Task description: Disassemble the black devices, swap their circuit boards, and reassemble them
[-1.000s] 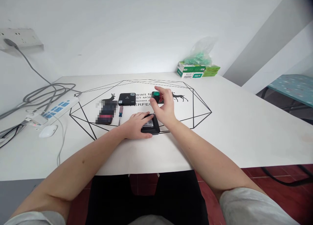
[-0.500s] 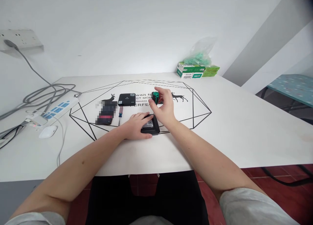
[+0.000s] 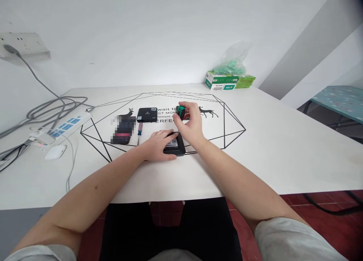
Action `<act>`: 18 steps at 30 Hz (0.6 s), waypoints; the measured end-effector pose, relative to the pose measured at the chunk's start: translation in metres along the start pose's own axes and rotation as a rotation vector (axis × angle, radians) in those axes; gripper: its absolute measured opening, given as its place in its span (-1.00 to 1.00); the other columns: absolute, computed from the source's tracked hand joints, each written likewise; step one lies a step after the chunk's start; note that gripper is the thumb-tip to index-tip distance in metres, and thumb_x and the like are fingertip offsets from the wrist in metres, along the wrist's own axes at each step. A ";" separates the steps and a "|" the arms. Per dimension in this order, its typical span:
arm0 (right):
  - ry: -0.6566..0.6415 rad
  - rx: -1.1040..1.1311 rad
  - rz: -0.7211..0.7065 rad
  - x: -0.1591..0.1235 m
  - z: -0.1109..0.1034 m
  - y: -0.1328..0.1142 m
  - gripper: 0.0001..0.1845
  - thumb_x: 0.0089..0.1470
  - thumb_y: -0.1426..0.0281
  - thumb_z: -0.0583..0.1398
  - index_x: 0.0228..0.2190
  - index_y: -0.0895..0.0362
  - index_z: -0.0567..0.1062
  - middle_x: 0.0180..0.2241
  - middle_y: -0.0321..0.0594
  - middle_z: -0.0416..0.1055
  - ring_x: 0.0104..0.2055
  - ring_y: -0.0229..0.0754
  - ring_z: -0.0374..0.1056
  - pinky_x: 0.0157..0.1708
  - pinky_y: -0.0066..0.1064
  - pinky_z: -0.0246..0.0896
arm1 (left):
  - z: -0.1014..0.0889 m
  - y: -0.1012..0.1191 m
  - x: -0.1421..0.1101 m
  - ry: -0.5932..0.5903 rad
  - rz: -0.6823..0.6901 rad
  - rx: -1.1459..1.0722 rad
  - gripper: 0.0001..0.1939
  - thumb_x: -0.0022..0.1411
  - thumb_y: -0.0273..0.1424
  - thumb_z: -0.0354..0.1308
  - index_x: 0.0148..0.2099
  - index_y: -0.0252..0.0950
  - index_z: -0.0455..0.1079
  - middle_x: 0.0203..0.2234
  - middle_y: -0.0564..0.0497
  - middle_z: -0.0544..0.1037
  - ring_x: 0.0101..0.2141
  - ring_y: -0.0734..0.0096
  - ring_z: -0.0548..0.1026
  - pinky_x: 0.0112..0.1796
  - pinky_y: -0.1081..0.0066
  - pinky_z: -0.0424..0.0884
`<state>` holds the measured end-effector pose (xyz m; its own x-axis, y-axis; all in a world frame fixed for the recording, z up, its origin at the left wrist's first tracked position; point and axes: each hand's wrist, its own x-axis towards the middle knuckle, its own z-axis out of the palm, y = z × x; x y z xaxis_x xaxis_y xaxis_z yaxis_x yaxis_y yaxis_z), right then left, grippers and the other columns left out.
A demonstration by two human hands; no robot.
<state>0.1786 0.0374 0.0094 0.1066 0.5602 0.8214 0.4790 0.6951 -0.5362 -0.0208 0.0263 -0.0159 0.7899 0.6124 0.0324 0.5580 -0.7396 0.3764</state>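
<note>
My left hand [image 3: 158, 145] presses on a flat black electronic box [image 3: 178, 149] with a white label on its upper face. Its fingers lie over the box's far side and the thumb rests along the near edge, so the hand covers the left part. My right hand [image 3: 192, 121] is closed around the handle of a green and black screwdriver [image 3: 180, 110], held upright above the box's far right corner. The screwdriver's shaft points down to that corner; its tip is too small to make out.
Beyond my left hand lie a second black box [image 3: 147, 114], a screwdriver with a clear red and blue handle [image 3: 140, 129] and a blurred-out phone [image 3: 124, 130]. A power strip [image 3: 70, 125], cables and a white earphone case [image 3: 55, 152] are leftmost. Green-and-white boxes [image 3: 221, 81] stand at the back.
The green and black handle has turned slightly between my right fingers. My left hand and the black box under it stay in place.
</note>
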 end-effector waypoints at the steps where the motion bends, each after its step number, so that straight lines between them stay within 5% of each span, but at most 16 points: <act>1: 0.006 -0.009 -0.009 0.000 0.000 0.000 -0.63 0.18 0.38 0.26 0.02 -0.01 0.44 -0.11 -0.17 0.45 -0.17 -0.10 0.39 -0.29 -0.20 0.43 | 0.000 0.000 0.000 0.000 -0.004 0.000 -0.01 0.33 0.14 0.22 0.61 -0.16 0.02 0.54 -0.29 0.07 0.47 -0.36 0.06 0.39 -0.30 0.00; 18: 0.068 0.013 0.067 0.002 -0.001 0.006 -0.54 0.17 0.34 0.28 0.09 -0.04 0.34 -0.08 -0.17 0.45 -0.18 -0.13 0.41 -0.22 -0.17 0.47 | -0.002 0.003 0.000 -0.024 -0.033 0.033 0.02 0.33 0.15 0.21 0.62 -0.23 0.00 0.56 -0.35 0.02 0.48 -0.34 0.06 0.40 -0.24 -0.01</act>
<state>0.1830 0.0422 0.0075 0.1976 0.5742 0.7945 0.4576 0.6627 -0.5928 -0.0194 0.0248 -0.0129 0.7765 0.6301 -0.0019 0.5915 -0.7280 0.3466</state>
